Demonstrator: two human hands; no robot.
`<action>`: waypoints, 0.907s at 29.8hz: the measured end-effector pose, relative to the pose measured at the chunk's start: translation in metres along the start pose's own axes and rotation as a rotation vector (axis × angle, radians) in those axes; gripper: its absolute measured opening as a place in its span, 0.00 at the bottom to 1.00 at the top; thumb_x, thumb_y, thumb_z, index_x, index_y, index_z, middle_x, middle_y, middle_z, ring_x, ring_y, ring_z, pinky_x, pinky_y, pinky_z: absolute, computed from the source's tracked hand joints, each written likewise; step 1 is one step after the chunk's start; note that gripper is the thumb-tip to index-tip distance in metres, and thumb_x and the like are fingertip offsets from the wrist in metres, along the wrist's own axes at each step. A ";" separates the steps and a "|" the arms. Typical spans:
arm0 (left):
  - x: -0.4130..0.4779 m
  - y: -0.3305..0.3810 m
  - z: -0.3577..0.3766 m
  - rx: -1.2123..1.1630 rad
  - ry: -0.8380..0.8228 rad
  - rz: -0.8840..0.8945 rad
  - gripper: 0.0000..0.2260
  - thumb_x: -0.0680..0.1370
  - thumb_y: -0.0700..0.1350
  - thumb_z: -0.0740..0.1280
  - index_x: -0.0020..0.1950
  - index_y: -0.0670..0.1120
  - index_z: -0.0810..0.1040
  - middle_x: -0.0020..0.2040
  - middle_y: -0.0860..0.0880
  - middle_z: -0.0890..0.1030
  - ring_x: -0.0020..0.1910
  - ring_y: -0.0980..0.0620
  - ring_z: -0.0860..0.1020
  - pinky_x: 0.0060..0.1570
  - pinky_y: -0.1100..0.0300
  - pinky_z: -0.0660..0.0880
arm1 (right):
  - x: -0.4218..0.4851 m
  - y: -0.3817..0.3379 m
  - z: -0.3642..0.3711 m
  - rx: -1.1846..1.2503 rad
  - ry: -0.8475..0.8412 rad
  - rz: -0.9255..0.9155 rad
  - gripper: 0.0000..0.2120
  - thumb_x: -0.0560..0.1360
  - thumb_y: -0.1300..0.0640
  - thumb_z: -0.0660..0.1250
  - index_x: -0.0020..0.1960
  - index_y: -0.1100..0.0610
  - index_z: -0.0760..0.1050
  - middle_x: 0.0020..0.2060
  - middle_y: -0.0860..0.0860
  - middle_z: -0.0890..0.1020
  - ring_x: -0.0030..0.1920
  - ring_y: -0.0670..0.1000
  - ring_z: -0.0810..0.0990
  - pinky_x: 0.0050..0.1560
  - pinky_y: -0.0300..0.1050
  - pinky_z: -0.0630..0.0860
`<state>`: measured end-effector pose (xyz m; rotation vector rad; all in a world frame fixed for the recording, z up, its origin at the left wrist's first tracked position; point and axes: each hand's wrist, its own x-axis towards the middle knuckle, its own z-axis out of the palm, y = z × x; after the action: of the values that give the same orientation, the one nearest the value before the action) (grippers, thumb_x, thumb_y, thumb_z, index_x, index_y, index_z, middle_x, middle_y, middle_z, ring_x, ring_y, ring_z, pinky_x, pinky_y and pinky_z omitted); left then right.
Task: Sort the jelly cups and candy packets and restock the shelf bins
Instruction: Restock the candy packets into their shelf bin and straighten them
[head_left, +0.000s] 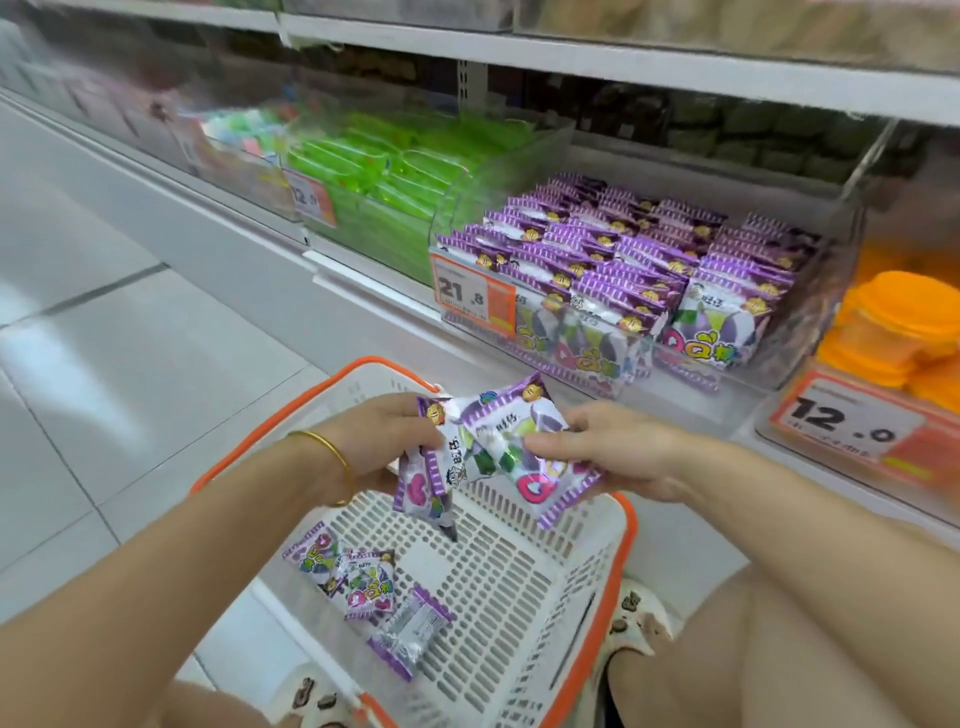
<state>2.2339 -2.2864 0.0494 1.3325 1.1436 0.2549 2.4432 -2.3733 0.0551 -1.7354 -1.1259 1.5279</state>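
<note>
The fingers (402, 410) of the left hand (374, 447) are curled round the left end of a bunch of purple candy packets (493, 441). The right hand (628, 452) pinches the right end. So both hands are clamped on packets, which overlap between them above the white basket (621, 540), clear of its floor.

The held packets lie slanted. The foremost one runs from upper left to lower right, and those in the left hand droop downward.

Their home, the clear bin (810, 338) of matching purple packets, lies ahead and up to the right. The right hand is the nearer one. In the bin the packets stand on edge in rows, so the held ones would likely need turning upright before they slot in.

A few loose packets (358, 577) lie flat on the basket floor, below and to the left of the hands.

The packets in the bunch are crumpled together, so I cannot count them; perhaps three or four. The basket's near corner is cut off at the frame's bottom edge.

To the right of the purple bin, the orange jelly cups (904, 322) are blurred and cropped by the right edge. To its left, the green packets (395, 171) are smeared.
</note>
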 end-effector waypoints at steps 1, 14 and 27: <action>0.001 0.003 -0.004 0.066 -0.014 0.010 0.04 0.77 0.35 0.64 0.43 0.42 0.71 0.36 0.42 0.76 0.33 0.47 0.77 0.39 0.53 0.76 | 0.001 0.000 -0.003 -0.204 0.049 -0.079 0.12 0.73 0.53 0.71 0.42 0.61 0.75 0.31 0.51 0.74 0.33 0.48 0.73 0.34 0.41 0.72; 0.000 0.018 -0.040 0.188 -0.226 -0.004 0.25 0.63 0.43 0.72 0.54 0.31 0.71 0.46 0.41 0.74 0.44 0.42 0.71 0.39 0.56 0.72 | 0.020 -0.016 0.017 -0.560 0.067 -0.449 0.32 0.71 0.50 0.73 0.71 0.47 0.65 0.63 0.39 0.70 0.57 0.38 0.70 0.49 0.19 0.64; -0.006 0.017 -0.025 -0.562 0.160 0.066 0.10 0.79 0.31 0.57 0.58 0.39 0.73 0.54 0.37 0.75 0.44 0.43 0.78 0.35 0.57 0.80 | -0.002 -0.007 0.013 0.609 -0.174 -0.063 0.18 0.66 0.59 0.67 0.56 0.63 0.77 0.49 0.61 0.84 0.43 0.55 0.84 0.45 0.48 0.82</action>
<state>2.2203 -2.2699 0.0712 0.8607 1.0558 0.6873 2.4292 -2.3726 0.0596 -1.1640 -0.6755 1.7716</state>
